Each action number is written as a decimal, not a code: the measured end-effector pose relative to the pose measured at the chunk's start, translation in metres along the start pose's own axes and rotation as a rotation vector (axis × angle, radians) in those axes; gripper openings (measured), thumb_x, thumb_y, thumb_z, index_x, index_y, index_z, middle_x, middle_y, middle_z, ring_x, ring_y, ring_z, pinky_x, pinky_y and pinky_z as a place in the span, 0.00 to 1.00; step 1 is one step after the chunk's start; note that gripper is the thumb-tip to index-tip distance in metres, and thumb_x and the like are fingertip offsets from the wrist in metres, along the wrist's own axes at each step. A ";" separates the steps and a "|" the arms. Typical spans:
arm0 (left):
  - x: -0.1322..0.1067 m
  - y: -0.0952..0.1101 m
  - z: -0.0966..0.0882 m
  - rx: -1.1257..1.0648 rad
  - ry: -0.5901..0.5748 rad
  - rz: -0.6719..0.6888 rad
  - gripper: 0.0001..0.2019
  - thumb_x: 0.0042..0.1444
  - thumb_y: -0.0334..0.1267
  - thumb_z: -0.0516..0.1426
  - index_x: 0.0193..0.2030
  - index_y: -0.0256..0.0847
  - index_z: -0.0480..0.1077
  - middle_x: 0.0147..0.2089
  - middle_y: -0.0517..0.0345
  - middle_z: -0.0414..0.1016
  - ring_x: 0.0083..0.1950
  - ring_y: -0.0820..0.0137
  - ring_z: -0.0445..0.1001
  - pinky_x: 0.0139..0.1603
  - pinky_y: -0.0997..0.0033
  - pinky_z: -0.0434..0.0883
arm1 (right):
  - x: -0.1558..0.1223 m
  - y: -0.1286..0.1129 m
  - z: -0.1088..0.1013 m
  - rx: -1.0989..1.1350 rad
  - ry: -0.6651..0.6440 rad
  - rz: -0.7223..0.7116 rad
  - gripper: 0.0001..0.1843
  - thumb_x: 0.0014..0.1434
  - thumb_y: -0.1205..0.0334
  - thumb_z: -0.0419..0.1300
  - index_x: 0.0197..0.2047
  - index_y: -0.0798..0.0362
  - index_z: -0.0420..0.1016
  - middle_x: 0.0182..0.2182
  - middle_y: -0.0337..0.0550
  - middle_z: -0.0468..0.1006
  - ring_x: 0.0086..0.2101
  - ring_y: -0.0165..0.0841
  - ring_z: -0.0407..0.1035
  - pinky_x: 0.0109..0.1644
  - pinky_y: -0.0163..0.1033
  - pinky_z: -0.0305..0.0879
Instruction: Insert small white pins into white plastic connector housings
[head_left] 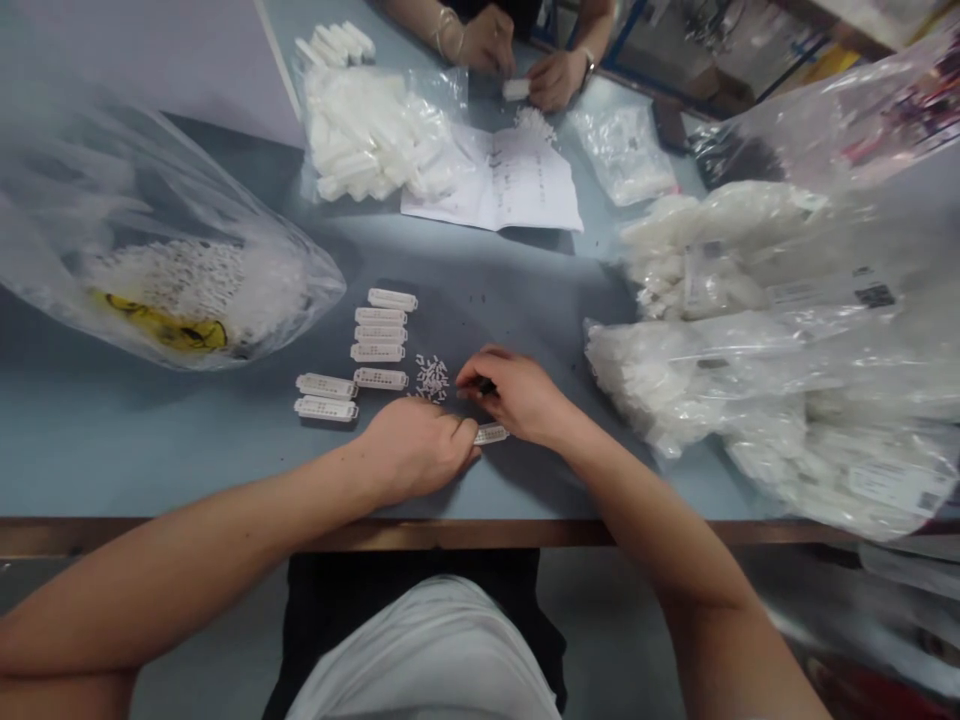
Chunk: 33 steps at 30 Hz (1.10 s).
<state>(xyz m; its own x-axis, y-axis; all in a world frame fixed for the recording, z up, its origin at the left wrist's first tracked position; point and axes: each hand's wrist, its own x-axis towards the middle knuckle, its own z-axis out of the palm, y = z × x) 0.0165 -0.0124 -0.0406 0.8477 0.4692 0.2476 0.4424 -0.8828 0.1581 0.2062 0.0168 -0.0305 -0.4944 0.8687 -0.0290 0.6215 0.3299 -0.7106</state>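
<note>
My left hand (416,450) is closed around one end of a small white plastic connector strip (492,434) lying on the grey table. My right hand (517,395) hovers over the strip's other end, fingers pinched together on something dark and tiny that I cannot make out. Just left of my right hand lies a little heap of white plastic pins (431,378). Further left, several white connector strips (379,340) lie in neat rows.
Large clear bags of white parts sit at the left (150,260) and right (787,350). A bag of white blocks (367,135) and a printed sheet (510,180) lie at the back. Across the table another person's hands (525,60) handle a white part. The table edge (450,532) runs near me.
</note>
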 end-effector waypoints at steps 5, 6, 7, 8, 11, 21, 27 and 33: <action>0.000 -0.001 0.000 0.008 -0.036 0.006 0.15 0.64 0.41 0.53 0.28 0.36 0.70 0.23 0.51 0.74 0.24 0.64 0.74 0.25 0.66 0.67 | 0.021 -0.002 0.009 -0.125 -0.102 0.053 0.10 0.52 0.76 0.57 0.33 0.51 0.72 0.35 0.41 0.74 0.37 0.33 0.69 0.42 0.37 0.62; 0.000 0.000 -0.001 0.015 -0.045 0.004 0.15 0.64 0.42 0.53 0.29 0.36 0.70 0.23 0.51 0.74 0.24 0.64 0.74 0.25 0.66 0.67 | 0.023 -0.003 0.010 -0.154 -0.115 0.051 0.10 0.52 0.75 0.57 0.33 0.51 0.72 0.35 0.41 0.74 0.37 0.33 0.68 0.42 0.37 0.62; 0.000 0.000 -0.002 0.020 -0.057 0.003 0.15 0.64 0.42 0.53 0.29 0.36 0.70 0.23 0.51 0.74 0.24 0.63 0.74 0.25 0.66 0.68 | 0.025 -0.004 0.010 -0.183 -0.126 0.044 0.10 0.52 0.75 0.57 0.33 0.51 0.71 0.35 0.42 0.74 0.37 0.34 0.68 0.41 0.38 0.61; 0.000 0.000 -0.002 0.021 -0.070 0.002 0.15 0.64 0.42 0.53 0.29 0.36 0.70 0.24 0.51 0.75 0.25 0.63 0.75 0.25 0.66 0.68 | 0.025 -0.005 0.010 -0.211 -0.139 0.035 0.09 0.51 0.75 0.57 0.33 0.51 0.71 0.34 0.42 0.74 0.37 0.34 0.67 0.41 0.38 0.60; 0.000 0.000 -0.003 0.016 -0.101 -0.002 0.15 0.64 0.42 0.52 0.31 0.36 0.71 0.24 0.51 0.75 0.25 0.62 0.75 0.25 0.65 0.68 | 0.022 -0.007 0.007 -0.267 -0.157 0.036 0.07 0.51 0.72 0.58 0.32 0.50 0.69 0.33 0.43 0.73 0.35 0.35 0.66 0.39 0.39 0.59; -0.001 0.000 0.000 0.037 -0.052 -0.010 0.15 0.64 0.42 0.52 0.30 0.37 0.70 0.23 0.52 0.74 0.24 0.62 0.74 0.24 0.65 0.65 | 0.021 -0.003 0.006 -0.148 -0.040 0.046 0.11 0.52 0.76 0.56 0.35 0.49 0.71 0.36 0.40 0.73 0.36 0.32 0.67 0.41 0.37 0.61; 0.000 -0.001 0.001 0.049 -0.056 -0.007 0.15 0.64 0.43 0.52 0.30 0.37 0.70 0.23 0.53 0.73 0.25 0.63 0.74 0.25 0.66 0.64 | 0.029 -0.008 0.010 -0.267 -0.137 0.025 0.13 0.50 0.77 0.53 0.34 0.51 0.70 0.35 0.42 0.74 0.38 0.35 0.67 0.41 0.38 0.59; 0.000 -0.002 0.003 0.064 -0.039 0.002 0.16 0.65 0.43 0.50 0.29 0.39 0.69 0.22 0.55 0.73 0.23 0.62 0.73 0.24 0.65 0.63 | 0.013 -0.009 -0.008 -0.260 -0.044 0.024 0.13 0.51 0.76 0.51 0.37 0.51 0.66 0.37 0.43 0.72 0.37 0.35 0.65 0.40 0.38 0.58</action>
<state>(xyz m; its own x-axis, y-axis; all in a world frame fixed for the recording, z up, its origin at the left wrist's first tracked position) 0.0165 -0.0108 -0.0438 0.8589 0.4668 0.2106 0.4570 -0.8843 0.0959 0.1995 0.0278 -0.0186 -0.5003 0.8623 -0.0780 0.7657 0.3986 -0.5048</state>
